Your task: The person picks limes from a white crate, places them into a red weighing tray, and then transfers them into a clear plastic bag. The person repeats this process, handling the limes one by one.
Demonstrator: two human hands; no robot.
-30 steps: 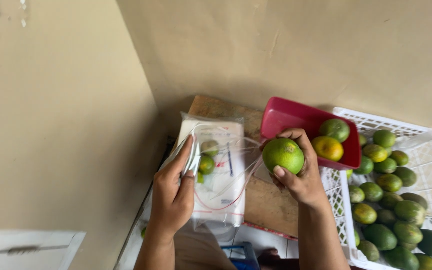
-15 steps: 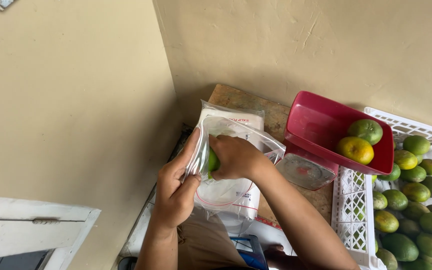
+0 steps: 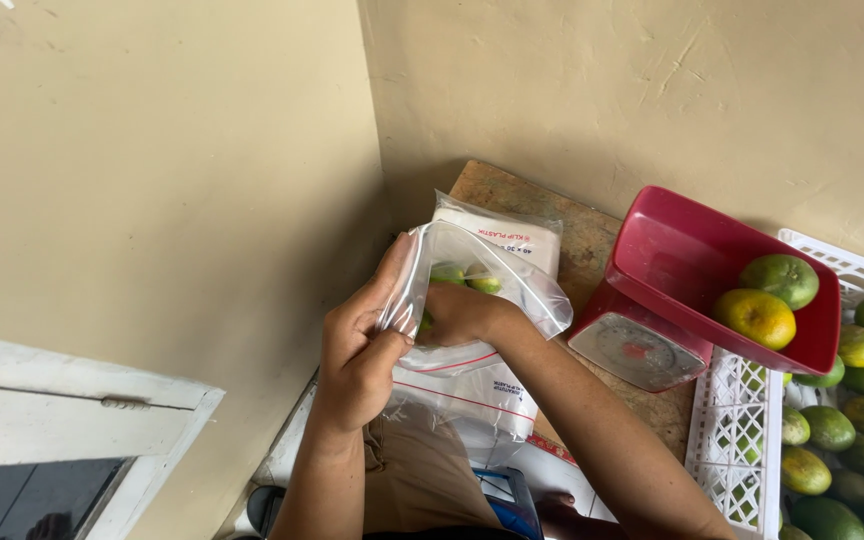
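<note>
Your clear thin plastic zip bag [image 3: 482, 285] sits centre frame, mouth held open, with a few small green citrus fruits [image 3: 457, 275] inside. The film is soft, limp and slick, likely to sag as the fruit adds weight, so grip it at the stiffer zip rim, not the wall. Your left hand [image 3: 357, 345] has its fingers closed, pinching the near rim. Your right hand [image 3: 462, 312] is wrist-deep in the bag; through the film I can't tell whether its fingers are curled on a fruit or loose. Under the bag lies a flat stack of packaged clear bags [image 3: 497, 385] on the wooden board [image 3: 582, 235]. Right of that sits a red kitchen scale [image 3: 642, 350], its red tray [image 3: 672, 250] holding two fruits, then a white plastic crate [image 3: 742, 450] of citrus. One second ago your right hand held a green fruit outside the bag; half a second ago it had reached the mouth, and now it is deeper inside.
</note>
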